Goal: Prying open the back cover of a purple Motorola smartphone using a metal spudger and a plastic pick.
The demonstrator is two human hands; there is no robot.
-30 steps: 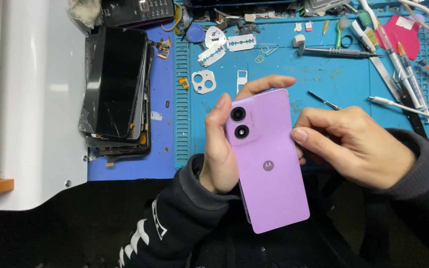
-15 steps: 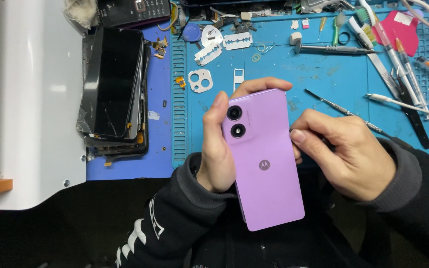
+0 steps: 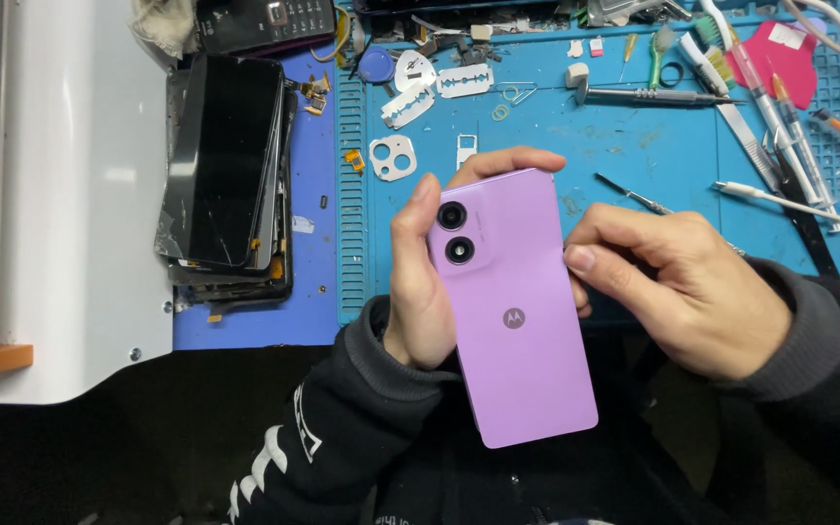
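While the lilac smartphone (image 3: 517, 311) sits back-up in the middle of the frame, the left hand (image 3: 425, 282) is wrapped around its left edge, thumb lying beside the two camera lenses (image 3: 456, 233) and a fingertip curled over the top edge. The right hand (image 3: 682, 287) is closed against the right edge, thumb tip pressing the side near the phone's middle. Both hands are therefore clamped on the phone, which hangs above the near edge of the blue repair mat (image 3: 634, 146).

To seat a back cover well, pressure seems best applied evenly along the rim, moving round in small steps with the thumbs, while the left hand steadies the body and stays off the lenses.

Whether a gap remains along the seam cannot be told; the screen side is hidden underneath, and the right fingers are tucked behind the phone. At upper left a stack of dark screen panels (image 3: 230, 165) lies partly overlapped. Razor blades (image 3: 439, 89), a white camera frame (image 3: 393, 157) and tweezers (image 3: 634, 194) lie on the mat; tools at upper right are cut off.
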